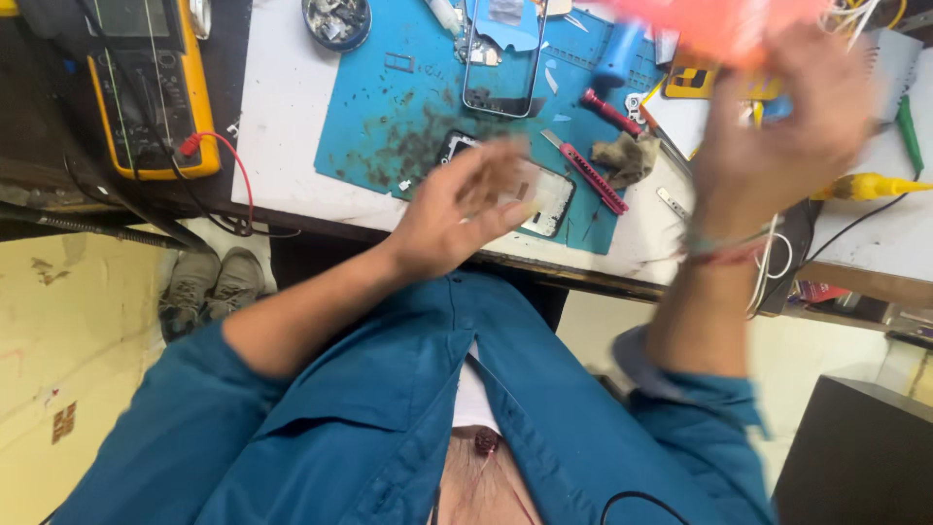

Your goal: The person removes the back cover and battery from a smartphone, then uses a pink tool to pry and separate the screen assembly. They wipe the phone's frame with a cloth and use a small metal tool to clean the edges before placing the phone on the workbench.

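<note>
White bench (282, 126) under a stained blue mat (389, 107) carries the clutter. At nine o'clock a yellow multimeter (155, 87) trails a red lead (228, 160). At twelve o'clock sits a round tin of scraps (335, 19), with a bare phone frame (505, 63) beside it. The left hand (457, 209) hovers blurred over a dark phone screen (549, 199), fingers loosely apart, holding nothing I can make out. Red-handled tools (593, 175) lie at one o'clock. The right hand (787, 126) is clamped on a blurred orange object (719, 24) at two o'clock.
</note>
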